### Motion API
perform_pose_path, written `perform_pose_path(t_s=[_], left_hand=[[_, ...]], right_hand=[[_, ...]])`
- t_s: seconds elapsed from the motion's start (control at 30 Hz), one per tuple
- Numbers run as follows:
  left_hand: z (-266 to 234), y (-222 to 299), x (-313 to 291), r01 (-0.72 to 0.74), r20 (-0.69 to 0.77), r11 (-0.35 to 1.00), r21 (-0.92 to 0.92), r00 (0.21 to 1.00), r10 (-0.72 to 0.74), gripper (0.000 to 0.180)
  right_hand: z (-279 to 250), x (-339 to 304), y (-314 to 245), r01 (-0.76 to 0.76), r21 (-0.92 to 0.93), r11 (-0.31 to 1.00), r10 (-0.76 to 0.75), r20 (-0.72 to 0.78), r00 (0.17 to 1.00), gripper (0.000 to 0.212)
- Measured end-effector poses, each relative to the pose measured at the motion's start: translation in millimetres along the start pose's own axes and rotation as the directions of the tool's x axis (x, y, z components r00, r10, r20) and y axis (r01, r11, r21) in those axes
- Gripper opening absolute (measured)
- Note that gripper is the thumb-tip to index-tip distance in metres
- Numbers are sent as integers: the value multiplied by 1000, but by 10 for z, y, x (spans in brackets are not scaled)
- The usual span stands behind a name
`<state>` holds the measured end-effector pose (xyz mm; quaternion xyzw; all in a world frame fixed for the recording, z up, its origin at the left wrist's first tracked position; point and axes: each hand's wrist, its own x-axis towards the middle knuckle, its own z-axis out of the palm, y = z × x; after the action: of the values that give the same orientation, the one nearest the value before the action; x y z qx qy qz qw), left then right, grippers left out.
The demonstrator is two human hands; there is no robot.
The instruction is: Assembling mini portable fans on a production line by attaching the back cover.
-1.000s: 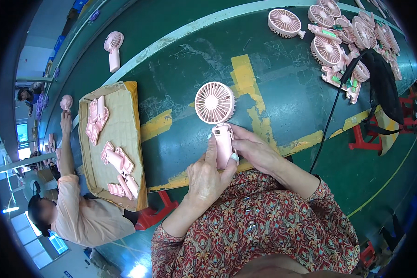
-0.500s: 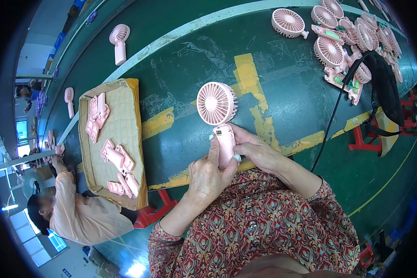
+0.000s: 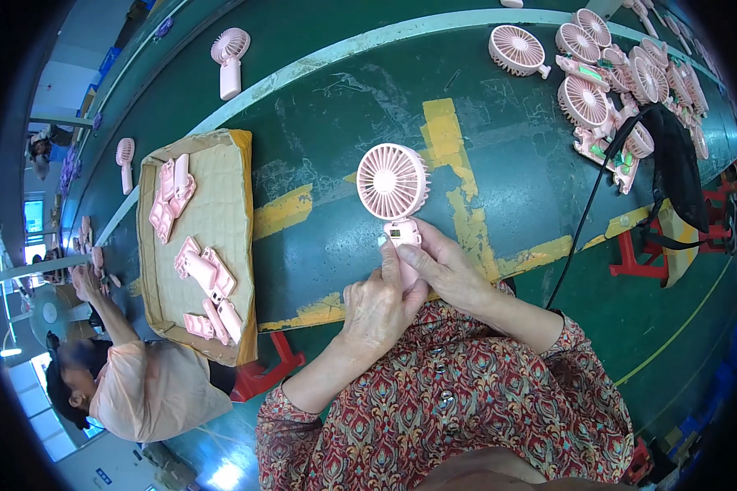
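Observation:
A pink handheld fan (image 3: 391, 182) is held upright in front of me, its round grille pointing away from my body. My left hand (image 3: 374, 309) is closed around the lower left of the handle, with a finger pressed along its side near the top. From the right, my right hand (image 3: 449, 266) grips the same handle, its thumb lying across the front. A small dark rectangular opening shows at the handle's upper end. My fingers cover most of the lower handle.
Left of my hands, a cardboard tray (image 3: 244, 221) holds several pink handle shells (image 3: 209, 270). Several pink fan heads (image 3: 585, 102) are piled at the far right, near a black strap (image 3: 680, 172). A finished-looking fan (image 3: 230, 65) lies beyond the pale rail. A co-worker (image 3: 160, 385) sits at left.
My right thumb has moved up and across the handle's front, covering more of it. Fans beyond the rail have shifted right in view. The co-worker's arm and head have moved.

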<state>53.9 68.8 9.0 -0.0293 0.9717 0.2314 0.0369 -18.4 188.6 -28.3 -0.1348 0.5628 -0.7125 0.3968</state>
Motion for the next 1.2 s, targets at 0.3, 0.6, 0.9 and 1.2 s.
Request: perform_pose_path(t_s=[0.3, 0.6, 0.9, 1.2], left_hand=[[21, -167, 77, 284, 218, 736, -615, 958, -187, 45], [132, -146, 152, 93, 128, 717, -690, 992, -5, 33], [91, -112, 214, -13, 73, 814, -581, 995, 68, 33], [155, -202, 309, 273, 317, 581, -767, 948, -28, 29]], right_hand=[[-109, -28, 99, 46, 460, 887, -12, -78, 997, 40], [-110, -63, -133, 89, 453, 887, -67, -64, 996, 45], [-122, -58, -162, 59, 553, 831, 7, -117, 993, 43], [-114, 39, -118, 44, 491, 870, 53, -182, 982, 37]])
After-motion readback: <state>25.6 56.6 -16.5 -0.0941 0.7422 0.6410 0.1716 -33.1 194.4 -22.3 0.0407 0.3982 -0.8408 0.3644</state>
